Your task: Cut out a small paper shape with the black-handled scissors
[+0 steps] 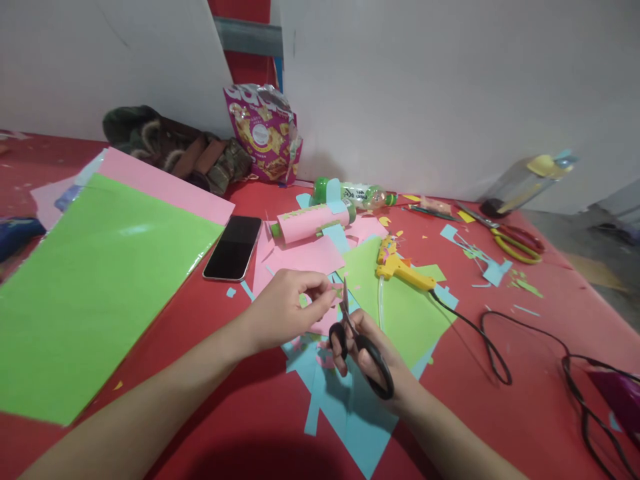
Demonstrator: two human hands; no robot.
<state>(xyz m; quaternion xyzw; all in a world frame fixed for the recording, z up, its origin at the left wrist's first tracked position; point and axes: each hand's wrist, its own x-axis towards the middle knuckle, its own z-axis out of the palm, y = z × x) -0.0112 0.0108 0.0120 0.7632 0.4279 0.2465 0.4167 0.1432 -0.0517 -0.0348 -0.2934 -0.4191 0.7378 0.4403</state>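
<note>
Forearms [170,390] nearest — right grip [383,340] clamped on scissors [350,325], long axis away, tips [345,283] farthest — left grip [287,303] pinching paper [339,292].

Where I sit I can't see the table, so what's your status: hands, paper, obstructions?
Left hand pinching small paper piece. Right hand holding black-handled scissors, tips close beside it. Possible obstruction: yellow glue gun, lying beyond right hand.

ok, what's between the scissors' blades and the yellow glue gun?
Head view: green paper shows between the scissors and the yellow glue gun. The gun's pale stick also lies over that paper.
</note>
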